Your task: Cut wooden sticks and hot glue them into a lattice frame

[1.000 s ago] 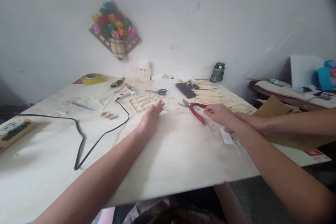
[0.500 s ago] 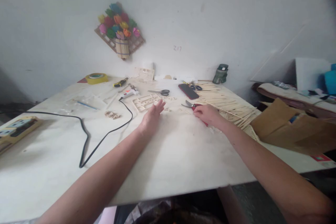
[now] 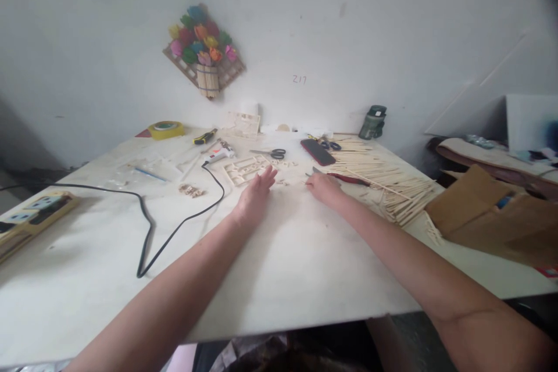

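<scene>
My left hand (image 3: 256,193) rests on its edge on the table, fingers stretched out and empty. Just beyond it lies a flat pale wooden frame (image 3: 244,171) with compartments. My right hand (image 3: 323,189) has its fingers pressed together at the tabletop, near small cut stick pieces (image 3: 283,182); whatever is between the fingertips is too small to make out. Red-handled pruning shears (image 3: 349,178) lie behind that hand, partly hidden by it. Scissors (image 3: 274,154) with black handles lie past the frame.
Many thin wooden sticks (image 3: 392,186) spread on the right beside a cardboard box (image 3: 475,203). A phone (image 3: 318,152) and a bottle (image 3: 372,122) stand farther back. On the left are a glue gun (image 3: 219,153), its black cord (image 3: 150,232), a power strip (image 3: 39,215) and yellow tape (image 3: 165,130).
My right hand has let go of the pruning shears, which now lie on the table, and has moved left, closing its fingers at the tabletop. My left hand has stayed in place.
</scene>
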Motion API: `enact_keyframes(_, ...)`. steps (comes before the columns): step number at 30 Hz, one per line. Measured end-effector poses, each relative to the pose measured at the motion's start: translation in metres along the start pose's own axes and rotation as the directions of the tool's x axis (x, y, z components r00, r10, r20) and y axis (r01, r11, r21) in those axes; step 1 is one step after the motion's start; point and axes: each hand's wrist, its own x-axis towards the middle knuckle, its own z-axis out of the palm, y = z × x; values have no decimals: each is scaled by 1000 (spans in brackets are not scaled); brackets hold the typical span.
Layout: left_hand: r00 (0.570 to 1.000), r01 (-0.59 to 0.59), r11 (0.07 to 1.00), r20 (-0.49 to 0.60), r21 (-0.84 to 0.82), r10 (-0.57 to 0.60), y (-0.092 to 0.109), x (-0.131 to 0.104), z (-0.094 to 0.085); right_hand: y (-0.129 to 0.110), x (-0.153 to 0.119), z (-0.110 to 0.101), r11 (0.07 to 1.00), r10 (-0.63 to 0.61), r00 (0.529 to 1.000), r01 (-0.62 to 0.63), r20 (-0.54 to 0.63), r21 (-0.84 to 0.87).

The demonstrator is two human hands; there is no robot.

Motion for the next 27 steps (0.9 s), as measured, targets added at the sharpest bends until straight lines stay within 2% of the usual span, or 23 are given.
enact_keyframes(5, 1000, -9, 1000, -1, 5, 9, 1, -1, -1, -8, 11, 1, 995, 18, 1000, -17, 11, -95)
enact_keyframes(11, 1000, -8, 1000, -4, 4, 8, 0, -1, -1, -11, 18, 4, 996, 16, 1000, -16, -4, -91)
enact_keyframes(18, 1000, -3, 1000, -19, -1, 3, 2, -3, 2, -13, 27, 1, 995, -47, 999, 49, 19, -90)
enact_keyframes(24, 1000, -14, 1000, -6, 5, 14, 1, -2, 1, -31, 36, -2, 999, -18, 1000, 19, 20, -50)
enact_keyframes(27, 1000, -10, 1000, -3, 1, 10, 1, -2, 0, -35, 38, -5, 999, 2, 1000, -2, -8, 45)
